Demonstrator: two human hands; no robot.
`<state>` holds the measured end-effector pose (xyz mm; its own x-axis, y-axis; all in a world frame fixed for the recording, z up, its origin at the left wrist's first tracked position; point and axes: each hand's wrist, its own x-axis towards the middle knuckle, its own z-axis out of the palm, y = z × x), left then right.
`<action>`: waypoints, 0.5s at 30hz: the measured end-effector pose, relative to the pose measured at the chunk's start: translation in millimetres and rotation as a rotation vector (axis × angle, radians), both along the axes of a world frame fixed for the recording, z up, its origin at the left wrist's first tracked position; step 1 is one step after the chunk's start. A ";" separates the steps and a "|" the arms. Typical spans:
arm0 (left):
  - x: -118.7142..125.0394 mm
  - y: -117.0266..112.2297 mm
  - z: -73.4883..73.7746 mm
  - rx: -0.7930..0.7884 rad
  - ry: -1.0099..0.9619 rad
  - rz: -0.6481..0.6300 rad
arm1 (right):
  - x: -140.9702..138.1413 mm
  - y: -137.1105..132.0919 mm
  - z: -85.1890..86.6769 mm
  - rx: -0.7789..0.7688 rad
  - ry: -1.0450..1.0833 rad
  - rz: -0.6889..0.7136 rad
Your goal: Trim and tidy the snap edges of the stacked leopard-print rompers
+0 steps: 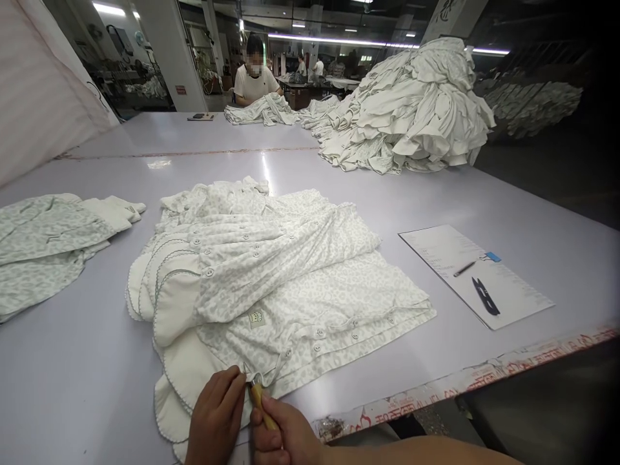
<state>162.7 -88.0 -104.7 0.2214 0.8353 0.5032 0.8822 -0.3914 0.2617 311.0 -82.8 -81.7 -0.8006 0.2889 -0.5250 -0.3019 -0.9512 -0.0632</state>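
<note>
My right hand (281, 434) is closed round the yellow handle (262, 408) of a small hand tool with a metal collar. The tool's working tip is at the fabric and too small to make out. Beside it, my left hand (219, 413) is closed, fingers together, on the edge of a pale leopard-print garment (334, 300). This top garment has buttons along its front edge, a small square patch (256, 318) and a white scalloped collar (186, 361). It lies on several like garments (208, 200), stacked with their collars fanned to the left.
More printed garments (43, 242) lie at the left. A paper-covered board (450, 258) on the right bears black thread snips (485, 297), a pen (464, 268) and a blue binder clip (493, 257). A tall garment heap (416, 110) stands at the back right; a person (254, 81) works across the table.
</note>
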 end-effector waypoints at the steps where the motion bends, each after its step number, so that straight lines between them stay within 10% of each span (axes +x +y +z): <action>1: 2.0 0.5 1.3 -0.017 0.000 0.036 | -2.9 -5.3 -5.6 0.090 -0.047 -0.041; 5: 5.2 1.1 2.5 -0.136 -0.036 0.131 | -9.7 -16.1 -15.2 0.335 -0.198 -0.183; 11: -4.3 -1.8 -3.8 -0.056 -0.028 -0.050 | 1.5 12.9 10.1 -0.096 0.079 0.045; 15: -7.6 -3.9 -2.7 -0.016 -0.049 -0.062 | 5.1 11.3 5.0 0.095 -0.007 0.112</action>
<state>155.1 -91.9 -107.4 0.2483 0.8288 0.5014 0.8427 -0.4401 0.3102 316.1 -71.5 -76.7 -0.8272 0.2464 -0.5051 -0.1935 -0.9687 -0.1558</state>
